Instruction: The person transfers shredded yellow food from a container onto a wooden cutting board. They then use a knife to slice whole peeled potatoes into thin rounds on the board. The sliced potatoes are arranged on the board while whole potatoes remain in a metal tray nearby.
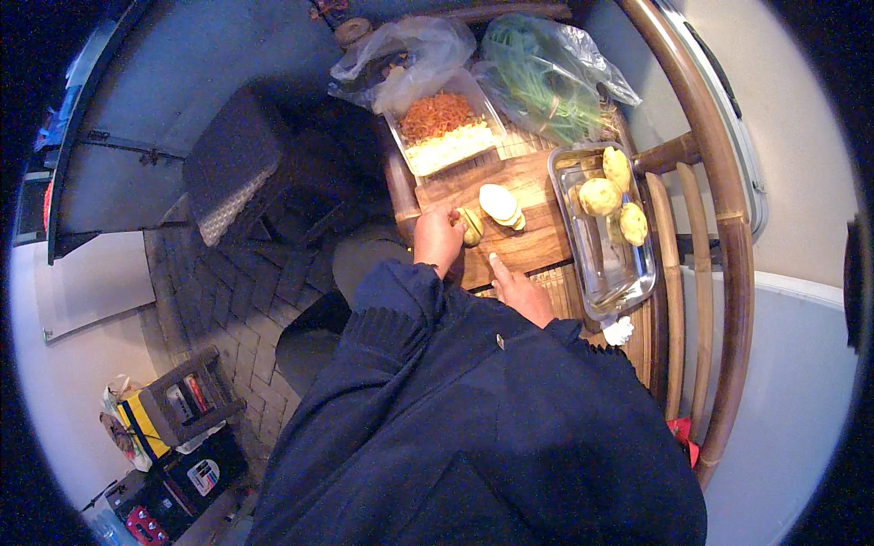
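My left hand [438,239] grips a piece of peeled potato [470,226] at the left of a wooden cutting board [539,240]. Thin lines across that piece suggest cuts. Just to its right lies a small overlapping stack of pale potato slices [500,203]. My right hand [524,295] is at the board's near edge with its index finger stretched forward. Whether it holds something, such as a knife, cannot be made out. Right of the board, a clear rectangular dish [606,290] holds three peeled potatoes [601,196].
Behind the board stands a plastic container [447,165] of shredded orange and chopped pale-yellow food, partly under a plastic bag [427,54]. Beside it lies a bag of green onions [539,82]. Crumpled white tissue [618,331] lies near the dish. A bamboo bench rail [730,273] borders the right.
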`<control>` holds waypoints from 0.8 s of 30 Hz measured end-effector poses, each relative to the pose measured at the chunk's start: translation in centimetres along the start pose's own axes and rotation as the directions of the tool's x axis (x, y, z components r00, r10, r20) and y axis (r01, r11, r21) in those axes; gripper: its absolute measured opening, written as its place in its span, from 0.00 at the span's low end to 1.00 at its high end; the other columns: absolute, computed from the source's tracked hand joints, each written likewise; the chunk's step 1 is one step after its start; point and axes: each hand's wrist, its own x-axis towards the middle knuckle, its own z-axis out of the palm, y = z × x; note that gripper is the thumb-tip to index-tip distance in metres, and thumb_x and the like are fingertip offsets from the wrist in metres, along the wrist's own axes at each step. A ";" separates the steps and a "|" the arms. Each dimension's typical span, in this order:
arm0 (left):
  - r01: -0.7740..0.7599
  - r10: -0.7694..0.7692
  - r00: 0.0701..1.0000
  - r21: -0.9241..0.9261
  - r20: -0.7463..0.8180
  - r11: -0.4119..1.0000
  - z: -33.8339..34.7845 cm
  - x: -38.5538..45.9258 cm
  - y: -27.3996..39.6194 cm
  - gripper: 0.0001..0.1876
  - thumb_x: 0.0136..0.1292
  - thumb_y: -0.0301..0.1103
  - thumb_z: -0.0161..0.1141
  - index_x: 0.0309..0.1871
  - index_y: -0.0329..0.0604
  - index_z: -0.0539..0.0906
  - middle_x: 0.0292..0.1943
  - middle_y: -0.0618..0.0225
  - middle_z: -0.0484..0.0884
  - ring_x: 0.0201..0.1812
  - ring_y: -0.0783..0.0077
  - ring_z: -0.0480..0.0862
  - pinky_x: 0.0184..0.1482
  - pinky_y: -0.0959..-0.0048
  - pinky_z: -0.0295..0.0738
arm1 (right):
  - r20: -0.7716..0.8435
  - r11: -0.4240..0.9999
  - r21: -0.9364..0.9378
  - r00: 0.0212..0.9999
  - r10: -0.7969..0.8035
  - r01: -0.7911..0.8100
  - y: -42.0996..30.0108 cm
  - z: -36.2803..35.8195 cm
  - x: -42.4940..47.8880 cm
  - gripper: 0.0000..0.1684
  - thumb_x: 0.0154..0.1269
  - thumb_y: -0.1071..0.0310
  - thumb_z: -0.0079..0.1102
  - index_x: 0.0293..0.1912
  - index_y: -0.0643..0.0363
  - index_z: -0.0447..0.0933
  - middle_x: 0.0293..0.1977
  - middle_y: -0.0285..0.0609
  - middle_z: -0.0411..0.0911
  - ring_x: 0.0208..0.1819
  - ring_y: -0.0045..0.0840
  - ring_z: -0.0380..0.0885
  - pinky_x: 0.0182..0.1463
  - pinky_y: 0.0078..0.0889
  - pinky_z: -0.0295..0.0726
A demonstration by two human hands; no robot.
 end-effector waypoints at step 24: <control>0.030 -0.030 1.000 0.013 -0.008 0.999 0.2 0.4 -0.4 0.11 0.44 0.30 0.70 0.30 0.36 0.82 0.30 0.54 0.82 0.35 0.56 0.82 0.40 0.65 0.76 | 0.244 1.000 0.026 0.970 0.006 -0.013 0.9 0.8 0.3 0.38 0.64 0.59 0.44 0.70 0.53 0.44 0.35 0.66 0.71 0.32 0.58 0.76 0.34 0.53 0.77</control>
